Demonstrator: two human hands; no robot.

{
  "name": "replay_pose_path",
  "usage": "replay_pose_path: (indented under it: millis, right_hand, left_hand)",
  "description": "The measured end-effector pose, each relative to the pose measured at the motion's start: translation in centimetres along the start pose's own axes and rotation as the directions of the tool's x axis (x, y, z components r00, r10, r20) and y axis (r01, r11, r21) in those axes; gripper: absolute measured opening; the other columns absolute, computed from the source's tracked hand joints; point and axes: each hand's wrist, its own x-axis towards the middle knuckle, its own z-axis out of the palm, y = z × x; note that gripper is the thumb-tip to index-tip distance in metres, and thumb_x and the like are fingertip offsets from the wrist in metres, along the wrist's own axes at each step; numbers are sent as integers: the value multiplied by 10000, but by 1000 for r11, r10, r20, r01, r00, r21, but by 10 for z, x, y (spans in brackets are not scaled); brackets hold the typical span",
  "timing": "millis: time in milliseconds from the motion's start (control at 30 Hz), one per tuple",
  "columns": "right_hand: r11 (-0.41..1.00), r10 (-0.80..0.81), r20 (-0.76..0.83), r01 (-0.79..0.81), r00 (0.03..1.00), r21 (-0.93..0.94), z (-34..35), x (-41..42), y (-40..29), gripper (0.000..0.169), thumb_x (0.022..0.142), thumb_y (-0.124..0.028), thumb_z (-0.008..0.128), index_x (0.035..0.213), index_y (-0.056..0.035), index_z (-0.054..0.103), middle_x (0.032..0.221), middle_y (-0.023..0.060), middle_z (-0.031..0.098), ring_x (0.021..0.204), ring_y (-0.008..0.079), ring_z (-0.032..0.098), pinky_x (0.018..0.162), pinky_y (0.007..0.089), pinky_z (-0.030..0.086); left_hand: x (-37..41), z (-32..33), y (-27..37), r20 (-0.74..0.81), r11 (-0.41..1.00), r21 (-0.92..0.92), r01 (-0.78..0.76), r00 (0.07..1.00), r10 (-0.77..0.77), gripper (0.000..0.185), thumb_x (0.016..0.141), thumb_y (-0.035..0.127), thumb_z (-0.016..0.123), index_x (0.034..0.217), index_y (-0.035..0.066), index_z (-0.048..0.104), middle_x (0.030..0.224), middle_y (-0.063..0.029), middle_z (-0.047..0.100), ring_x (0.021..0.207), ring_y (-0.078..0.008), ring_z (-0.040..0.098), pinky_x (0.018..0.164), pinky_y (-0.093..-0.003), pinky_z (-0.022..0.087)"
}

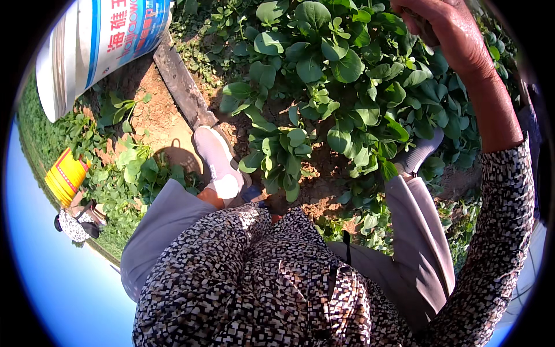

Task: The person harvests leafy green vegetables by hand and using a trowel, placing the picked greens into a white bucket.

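My right hand is at the top right, above dense leafy greens. Its fingers are curled and partly cut off by the frame edge. Something dull brown shows between them, but I cannot tell whether it is held. My left hand is out of view. Broad-leaved green plants grow from dry brown soil before me, between my two grey-mauve shoes. A smaller clump of greens stands just right of the nearer shoe.
A large white plastic bucket with red and blue print stands at the upper left. A narrow weathered strip runs from it to my shoe. Uprooted-looking greens lie on soil nearby. Farther left are a yellow bucket and a person bending.
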Motion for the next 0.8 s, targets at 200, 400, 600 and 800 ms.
replay_pose_path:
  millis: [200,400,600,800]
  right_hand:
    - [999,-25,54,24,998,24,-55,11,23,281,918,-310,655,920,-31,618,680,-8,519,562,64,453,536,229,340]
    - [950,214,-49,-196,976,243,-100,-48,49,250,882,-264,653,863,-19,606,675,4,528,560,77,471,526,235,345]
    - [843,448,-76,-393,891,366,-101,-103,63,227,870,-254,679,834,-46,598,658,3,544,520,77,480,485,231,346]
    - [787,461,-6,-407,887,463,-68,-117,101,191,864,-220,697,840,-56,601,597,-8,530,491,61,453,452,225,301]
  left_hand:
    - [-2,15,41,67,991,-137,-11,998,21,499,846,354,622,1167,-28,645,1081,-251,683,1046,-371,663,892,-432,523]
    - [-29,87,143,115,923,-381,-56,988,107,520,847,359,624,1193,-29,633,1098,-256,678,1063,-373,658,901,-430,521]
    - [-38,81,177,72,914,-400,-68,992,105,541,849,364,626,1219,-29,620,1114,-262,672,1079,-374,653,911,-429,519]
    - [-32,70,159,0,922,-383,-59,998,65,562,850,369,628,1246,-30,607,1130,-267,666,1096,-376,648,921,-427,517]
